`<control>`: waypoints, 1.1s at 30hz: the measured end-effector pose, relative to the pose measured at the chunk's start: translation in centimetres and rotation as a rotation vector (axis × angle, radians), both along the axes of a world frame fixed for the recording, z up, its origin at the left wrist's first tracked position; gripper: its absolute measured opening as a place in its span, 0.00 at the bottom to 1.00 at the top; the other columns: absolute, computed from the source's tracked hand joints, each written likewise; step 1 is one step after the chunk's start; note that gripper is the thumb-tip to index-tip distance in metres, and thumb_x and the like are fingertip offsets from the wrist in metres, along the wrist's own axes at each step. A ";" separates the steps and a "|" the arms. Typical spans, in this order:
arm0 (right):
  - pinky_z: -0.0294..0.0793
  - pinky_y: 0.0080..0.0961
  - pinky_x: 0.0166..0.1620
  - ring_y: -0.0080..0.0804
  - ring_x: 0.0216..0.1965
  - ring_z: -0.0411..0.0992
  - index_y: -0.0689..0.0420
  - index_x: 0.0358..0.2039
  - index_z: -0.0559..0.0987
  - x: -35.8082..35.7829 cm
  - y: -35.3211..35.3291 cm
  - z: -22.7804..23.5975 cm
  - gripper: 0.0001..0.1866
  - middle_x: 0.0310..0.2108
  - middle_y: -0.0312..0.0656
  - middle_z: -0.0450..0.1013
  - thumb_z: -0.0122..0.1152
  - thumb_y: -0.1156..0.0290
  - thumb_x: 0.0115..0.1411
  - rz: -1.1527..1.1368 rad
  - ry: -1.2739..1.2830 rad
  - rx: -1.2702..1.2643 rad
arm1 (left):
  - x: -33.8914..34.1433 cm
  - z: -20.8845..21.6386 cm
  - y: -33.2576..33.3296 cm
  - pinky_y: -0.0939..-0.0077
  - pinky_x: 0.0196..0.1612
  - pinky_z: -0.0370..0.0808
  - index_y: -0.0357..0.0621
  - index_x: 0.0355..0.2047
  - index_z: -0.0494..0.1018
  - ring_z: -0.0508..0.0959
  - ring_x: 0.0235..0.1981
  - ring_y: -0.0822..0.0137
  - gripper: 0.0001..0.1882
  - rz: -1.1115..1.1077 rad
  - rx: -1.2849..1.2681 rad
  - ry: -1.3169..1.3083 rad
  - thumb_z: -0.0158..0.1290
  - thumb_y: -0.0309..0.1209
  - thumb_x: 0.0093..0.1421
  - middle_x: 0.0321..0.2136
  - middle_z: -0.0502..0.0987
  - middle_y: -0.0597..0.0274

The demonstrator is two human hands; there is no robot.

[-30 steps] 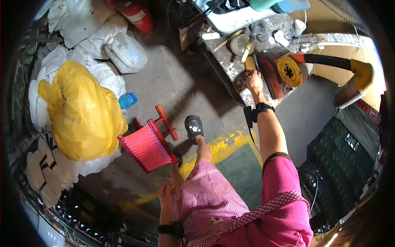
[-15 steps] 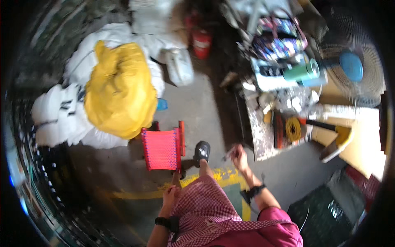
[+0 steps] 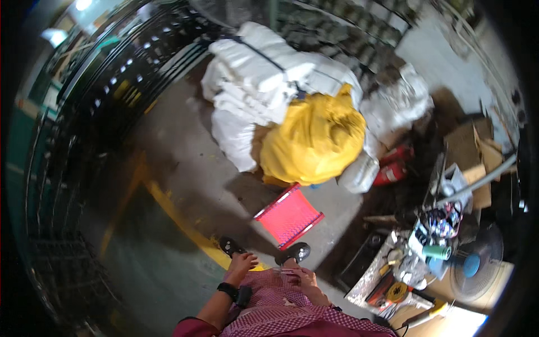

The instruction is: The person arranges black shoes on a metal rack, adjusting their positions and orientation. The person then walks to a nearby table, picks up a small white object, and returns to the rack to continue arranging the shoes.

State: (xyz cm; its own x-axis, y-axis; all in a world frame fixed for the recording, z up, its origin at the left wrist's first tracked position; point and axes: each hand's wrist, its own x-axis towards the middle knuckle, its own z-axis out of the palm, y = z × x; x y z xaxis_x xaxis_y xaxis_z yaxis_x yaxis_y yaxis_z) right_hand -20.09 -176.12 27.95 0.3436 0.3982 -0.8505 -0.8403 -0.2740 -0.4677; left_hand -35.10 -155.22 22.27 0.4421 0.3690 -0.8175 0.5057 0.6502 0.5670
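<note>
Low in front of me, my left hand (image 3: 241,264) hangs over the checked apron (image 3: 264,292), its fingers loosely bent and apart, with nothing seen in them. My right hand (image 3: 304,277) is closed close to the apron. From its fingers a small, thin, pale object (image 3: 286,271) points toward the left hand; its kind is too small to make out. Just beyond my feet stands a low stool (image 3: 289,218) with a woven red seat and a red frame. Neither hand touches it.
A big yellow sack (image 3: 314,140) and white sacks (image 3: 252,67) are piled beyond the stool. Beside them are a whitish jug (image 3: 359,173) and a red extinguisher (image 3: 390,173). A cluttered bench (image 3: 359,292) and a fan (image 3: 477,264) stand at right, metal racks (image 3: 50,224) at left.
My view has swung left, so the stool, sacks and bench appear farther right. The right hand has come in from beside the bench to the apron, and the left hand has lifted off my leg.
</note>
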 end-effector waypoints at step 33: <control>0.68 0.23 0.19 0.29 0.17 0.68 0.65 0.35 0.71 -1.6 67.5 2.1 0.13 0.22 0.45 0.71 0.44 0.68 0.56 0.985 -0.222 0.168 | -2.0 33.6 45.7 0.70 0.25 0.66 0.35 0.25 0.65 0.70 0.23 0.66 0.14 -0.761 0.794 -1.100 0.42 0.36 0.57 0.25 0.71 0.64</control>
State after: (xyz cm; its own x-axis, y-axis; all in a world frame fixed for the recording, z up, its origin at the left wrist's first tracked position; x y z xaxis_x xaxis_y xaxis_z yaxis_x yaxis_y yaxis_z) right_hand -21.74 -108.58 30.01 -0.0576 0.6971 -0.7147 -0.1674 -0.7125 -0.6814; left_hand -37.08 -109.52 55.91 0.9487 -0.0477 0.3126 -0.3158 -0.1934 0.9289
